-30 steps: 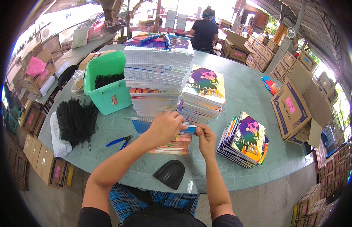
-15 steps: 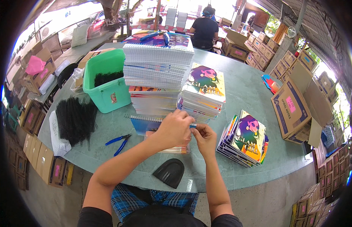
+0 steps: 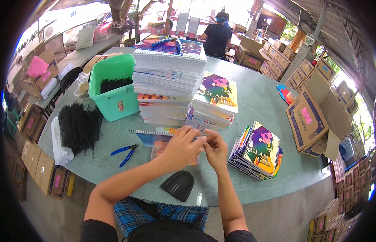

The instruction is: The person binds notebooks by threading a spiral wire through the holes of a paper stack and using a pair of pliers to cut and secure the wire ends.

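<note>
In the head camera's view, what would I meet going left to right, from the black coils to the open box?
Black spiral coils, blue-handled pliers, the person's left hand, right hand, short notebook stack, open cardboard box.

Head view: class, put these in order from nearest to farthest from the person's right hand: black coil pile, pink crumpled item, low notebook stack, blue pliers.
From the right hand:
1. Low notebook stack: just to its right.
2. Blue pliers: to its left, on the table.
3. Black coil pile: farther left.
4. Pink crumpled item: far left, beyond the table.
</note>
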`<state>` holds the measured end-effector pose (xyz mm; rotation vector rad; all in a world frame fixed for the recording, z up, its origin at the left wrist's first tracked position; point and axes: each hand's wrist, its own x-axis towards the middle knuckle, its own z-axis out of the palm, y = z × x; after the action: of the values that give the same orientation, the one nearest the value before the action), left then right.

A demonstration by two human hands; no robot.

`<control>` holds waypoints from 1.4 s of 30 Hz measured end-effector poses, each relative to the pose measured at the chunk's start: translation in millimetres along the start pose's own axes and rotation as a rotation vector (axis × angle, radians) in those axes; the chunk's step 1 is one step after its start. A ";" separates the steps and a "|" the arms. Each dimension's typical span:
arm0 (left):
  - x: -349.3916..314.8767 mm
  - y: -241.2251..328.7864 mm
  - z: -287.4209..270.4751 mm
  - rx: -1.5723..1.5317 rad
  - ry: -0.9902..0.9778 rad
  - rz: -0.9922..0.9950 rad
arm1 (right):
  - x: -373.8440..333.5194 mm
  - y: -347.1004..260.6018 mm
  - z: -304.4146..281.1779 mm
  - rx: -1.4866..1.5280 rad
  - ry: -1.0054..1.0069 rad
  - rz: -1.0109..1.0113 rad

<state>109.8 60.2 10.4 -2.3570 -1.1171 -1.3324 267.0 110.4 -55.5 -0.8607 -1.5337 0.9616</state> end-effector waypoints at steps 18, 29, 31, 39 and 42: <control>-145.2 -79.5 -106.3 -0.239 -0.540 -1.107 | 76.4 -71.7 138.7 -0.710 -0.614 -0.281; -76.5 -63.6 -108.3 -0.722 -0.318 -1.297 | 78.6 -75.4 147.9 -0.264 -0.900 -0.104; -74.6 -66.3 -107.1 -0.496 -0.356 -1.183 | 76.8 -71.3 147.8 -0.266 -0.905 -0.168; -78.1 -68.2 -114.5 -0.716 -0.397 -1.282 | 67.3 -72.8 144.7 -0.562 -0.556 -0.215; -67.1 -57.2 -119.2 -1.571 -0.106 -1.608 | 63.4 -66.6 145.3 -0.588 -0.521 -0.304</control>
<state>-27.5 4.2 14.2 -1.4177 -3.0327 -3.5598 111.6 121.1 17.0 -0.7663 -2.3901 0.5265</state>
